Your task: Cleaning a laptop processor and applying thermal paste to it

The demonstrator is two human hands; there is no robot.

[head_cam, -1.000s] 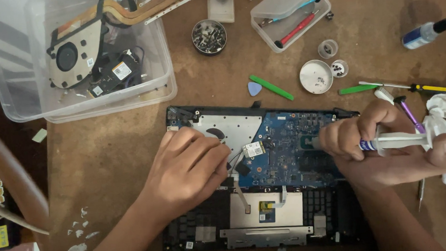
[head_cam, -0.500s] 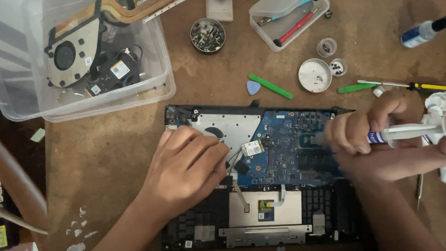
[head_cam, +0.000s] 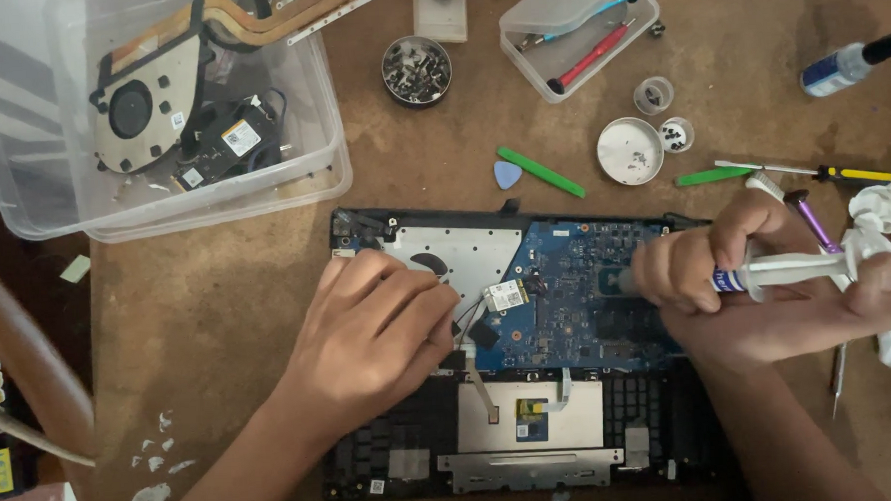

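A: Right hand [head_cam: 758, 292] clamped on a thermal paste syringe [head_cam: 797, 263], nozzle over the blue motherboard [head_cam: 578, 305], thumb on the plunger. Left hand [head_cam: 374, 329] lies flat, fingers together, on the opened laptop [head_cam: 444, 451], gripping nothing.

B: Risk?

A: Likely too much paste, spreading onto nearby components; the fingers hide the nozzle. A slip of the left hand could tug the thin cables [head_cam: 464, 325] beside it.

B: Around?

A: Crumpled tissue [head_cam: 890, 216] touching the right hand, purple-tipped tool [head_cam: 813, 219] just behind, screw dish [head_cam: 417, 69], green pry tool [head_cam: 540, 171], clear bin with fan [head_cam: 144, 103].
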